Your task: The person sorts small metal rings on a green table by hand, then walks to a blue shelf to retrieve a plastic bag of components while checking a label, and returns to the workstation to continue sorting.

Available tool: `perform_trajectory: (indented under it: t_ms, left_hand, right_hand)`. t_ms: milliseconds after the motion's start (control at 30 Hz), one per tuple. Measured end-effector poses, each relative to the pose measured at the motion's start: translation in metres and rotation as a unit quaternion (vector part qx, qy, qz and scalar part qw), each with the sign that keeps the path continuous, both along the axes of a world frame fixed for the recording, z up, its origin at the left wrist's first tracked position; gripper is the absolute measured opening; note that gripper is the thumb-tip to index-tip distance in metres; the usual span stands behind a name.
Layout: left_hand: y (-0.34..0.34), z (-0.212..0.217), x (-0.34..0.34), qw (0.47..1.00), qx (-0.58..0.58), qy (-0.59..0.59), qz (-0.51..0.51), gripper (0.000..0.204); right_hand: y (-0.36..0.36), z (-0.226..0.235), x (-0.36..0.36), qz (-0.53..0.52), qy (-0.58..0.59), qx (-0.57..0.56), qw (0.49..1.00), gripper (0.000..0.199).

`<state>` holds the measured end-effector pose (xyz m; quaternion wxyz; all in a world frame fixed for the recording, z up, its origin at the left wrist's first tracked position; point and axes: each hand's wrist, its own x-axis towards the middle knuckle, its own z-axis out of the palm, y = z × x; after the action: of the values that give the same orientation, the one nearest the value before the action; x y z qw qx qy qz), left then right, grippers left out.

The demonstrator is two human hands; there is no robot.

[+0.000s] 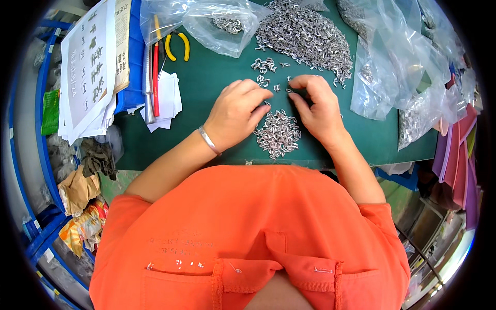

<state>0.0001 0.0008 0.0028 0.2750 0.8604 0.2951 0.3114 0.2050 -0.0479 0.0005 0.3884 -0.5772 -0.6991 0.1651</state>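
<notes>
While sorting small metal clips [279, 133] on green mat [206, 88], head view only:

Left hand [235, 112]: just left of near clip heap, fingers curled down, tips pinched together at mat; whether a clip is held, cannot tell. Silver bangle [209, 140] at wrist.

Right hand [318, 106]: just right of same heap, thumb and forefinger closed on something tiny, likely one clip; too small to confirm.

Near heap: between both hands, toward mat's near edge. Large loose pile [305, 33]: beyond heap, at mat's far side. Few stray clips [264, 65] between pile and heap.

Step judged: picking singles from strays, adding to near heap. Next move judged: fine pinch, short reach toward far pile.

Clear bags [398, 62]: right of heap, crowding mat's right edge. Yellow-handled pliers [178, 46], red-handled tool [155, 72], paper sheets [88, 67]: left of heap, well apart. Open mat left of left hand; near edge close under wrists.
</notes>
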Motion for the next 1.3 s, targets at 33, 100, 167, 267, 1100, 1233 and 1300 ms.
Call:
perform_trajectory:
  t_ms: [33, 100, 167, 267, 1100, 1233, 1300]
  left_hand:
    - [0.000, -0.001, 0.002, 1.000, 0.001, 0.016, -0.009, 0.013]
    - [0.000, -0.005, 0.004, 0.999, 0.003, 0.048, -0.024, 0.013]
    - [0.001, -0.008, 0.003, 0.999, 0.011, 0.036, -0.025, 0.013]
    - [0.000, -0.008, 0.002, 0.999, 0.007, 0.029, -0.020, 0.013]
    - [0.001, -0.004, 0.007, 0.999, 0.027, 0.040, -0.003, 0.017]
    - [0.003, -0.002, 0.012, 0.999, 0.030, 0.045, 0.000, 0.016]
    - [0.004, -0.002, 0.008, 1.000, 0.000, 0.026, 0.002, 0.014]
  right_hand:
    - [0.002, -0.001, -0.002, 0.008, -0.022, 0.009, 1.000, 0.019]
    - [0.003, -0.001, -0.003, 0.014, -0.041, 0.007, 0.999, 0.019]
    - [0.001, 0.001, -0.003, 0.008, -0.035, -0.013, 0.999, 0.019]
    - [-0.005, 0.001, -0.002, -0.012, -0.013, -0.038, 0.999, 0.020]
    - [-0.020, 0.013, 0.003, 0.011, 0.047, -0.054, 0.997, 0.015]
    - [-0.018, 0.005, 0.002, 0.064, -0.016, -0.025, 0.998, 0.015]
    - [-0.019, 0.012, 0.000, 0.062, 0.056, -0.075, 0.994, 0.015]
